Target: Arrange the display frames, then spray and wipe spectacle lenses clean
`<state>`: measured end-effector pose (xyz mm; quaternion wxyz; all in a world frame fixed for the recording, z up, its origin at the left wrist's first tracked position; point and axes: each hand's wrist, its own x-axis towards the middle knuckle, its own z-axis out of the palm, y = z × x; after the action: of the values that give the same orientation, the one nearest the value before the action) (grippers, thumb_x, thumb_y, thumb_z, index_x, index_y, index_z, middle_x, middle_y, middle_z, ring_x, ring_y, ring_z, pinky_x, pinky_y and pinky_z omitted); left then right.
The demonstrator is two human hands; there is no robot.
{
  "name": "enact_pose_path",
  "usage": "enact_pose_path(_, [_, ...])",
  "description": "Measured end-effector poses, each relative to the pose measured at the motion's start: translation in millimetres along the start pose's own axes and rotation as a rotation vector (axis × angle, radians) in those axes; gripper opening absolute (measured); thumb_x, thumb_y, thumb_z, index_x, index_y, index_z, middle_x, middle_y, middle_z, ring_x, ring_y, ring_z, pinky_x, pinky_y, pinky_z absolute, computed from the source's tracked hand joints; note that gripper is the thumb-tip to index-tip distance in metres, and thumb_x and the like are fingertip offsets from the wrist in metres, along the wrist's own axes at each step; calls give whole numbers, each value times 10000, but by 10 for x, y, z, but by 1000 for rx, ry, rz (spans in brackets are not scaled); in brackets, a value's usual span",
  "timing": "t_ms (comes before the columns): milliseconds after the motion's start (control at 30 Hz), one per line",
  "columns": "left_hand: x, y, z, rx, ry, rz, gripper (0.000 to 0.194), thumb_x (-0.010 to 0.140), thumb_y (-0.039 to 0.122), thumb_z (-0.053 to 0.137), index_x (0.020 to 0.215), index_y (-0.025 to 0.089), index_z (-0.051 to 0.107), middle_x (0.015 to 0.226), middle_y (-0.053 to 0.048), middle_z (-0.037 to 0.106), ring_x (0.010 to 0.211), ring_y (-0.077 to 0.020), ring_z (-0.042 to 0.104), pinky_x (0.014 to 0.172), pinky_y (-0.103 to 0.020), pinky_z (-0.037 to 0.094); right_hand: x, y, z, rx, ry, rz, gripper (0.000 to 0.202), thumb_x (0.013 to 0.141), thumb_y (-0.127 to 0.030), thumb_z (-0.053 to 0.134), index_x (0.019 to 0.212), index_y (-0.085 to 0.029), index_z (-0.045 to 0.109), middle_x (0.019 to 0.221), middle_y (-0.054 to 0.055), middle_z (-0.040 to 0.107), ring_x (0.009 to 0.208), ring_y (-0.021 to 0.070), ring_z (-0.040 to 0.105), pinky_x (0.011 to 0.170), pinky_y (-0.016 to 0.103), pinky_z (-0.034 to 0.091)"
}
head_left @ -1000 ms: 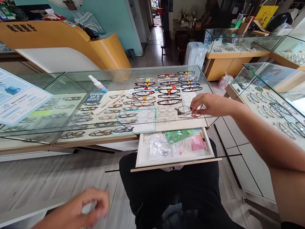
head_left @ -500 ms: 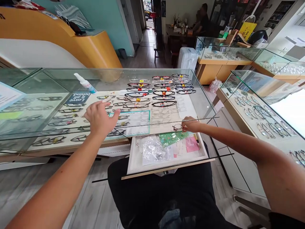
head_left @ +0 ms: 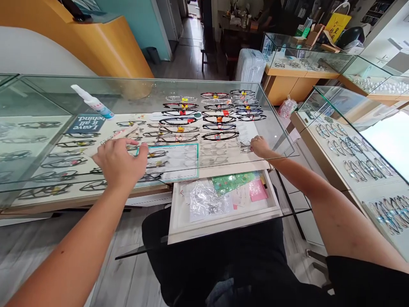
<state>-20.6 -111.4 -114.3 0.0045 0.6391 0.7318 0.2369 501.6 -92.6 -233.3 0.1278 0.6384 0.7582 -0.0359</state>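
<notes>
My right hand (head_left: 260, 147) reaches inside the glass display case (head_left: 223, 160), its fingers closed on a thin-framed pair of glasses (head_left: 246, 146) near the right end. Just left of and beyond it, several tagged glasses (head_left: 220, 135) lie in columns. My left hand (head_left: 120, 162) is over the left part of the case, thumb and fingers apart, with a pale strip (head_left: 118, 133) just beyond its fingers. A white spray bottle (head_left: 92, 102) lies tilted farther back. Below the case front, an open drawer (head_left: 223, 226) holds clear plastic bags (head_left: 207, 202) and a green card (head_left: 233, 182).
A second glass case (head_left: 348, 145) with rows of glasses stands at the right. Beyond the main case are a wrapped suitcase (head_left: 251, 66) and a yellow counter (head_left: 118, 51). A dark stool or chair (head_left: 208, 47) stands farther back.
My right hand has moved deeper into the case with the glasses, away from the drawer. The view has tilted and shifted a little. My left hand remains over the left part of the case.
</notes>
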Motion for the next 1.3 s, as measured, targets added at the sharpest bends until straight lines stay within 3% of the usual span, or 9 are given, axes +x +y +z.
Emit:
enact_pose_path(300, [3, -8, 11, -25, -1, 8, 451, 1031, 545, 515, 1104, 163, 744, 1375, -231, 711, 1418, -436, 543, 1230, -610, 360, -2, 73, 104, 1, -2, 35, 351, 983, -161, 588, 1211, -88, 844, 1421, 268, 737, 1366, 402, 515, 1168, 491, 356])
enact_pose_path(667, [18, -42, 35, -8, -8, 15, 482, 1051, 580, 486, 1097, 174, 743, 1359, -199, 707, 1357, -400, 554, 1206, -583, 368, -30, 87, -11, 21, -21, 25, 310, 1062, -202, 618, 1313, -133, 787, 1461, 213, 759, 1489, 366, 537, 1255, 503, 399])
enact_pose_path(867, [13, -9, 7, -7, -12, 2, 438, 1046, 536, 513, 1097, 171, 749, 1353, -200, 712, 1369, -414, 572, 1200, -592, 379, -103, -27, -217, 4, -63, -9, 407, 1086, -431, 755, 1423, -206, 712, 1471, 127, 712, 1251, 284, 737, 1057, 504, 659])
enact_pose_path(1167, [10, -12, 5, 5, -17, 15, 489, 1057, 566, 486, 1130, 163, 753, 1387, -216, 713, 1393, -419, 579, 1194, -589, 391, -414, -343, -694, 29, -97, -100, 405, 1092, -416, 743, 1423, -184, 715, 1465, 130, 714, 1253, 292, 735, 1057, 492, 659])
enact_pose_path(1300, [14, -7, 41, 23, 24, 3, 406, 1011, 515, 518, 1069, 190, 754, 1348, -210, 733, 1370, -444, 604, 1179, -601, 418, -598, -623, -865, 71, -174, -184, 444, 1093, -414, 745, 1466, -181, 681, 1474, 136, 703, 1261, 287, 735, 1056, 518, 661])
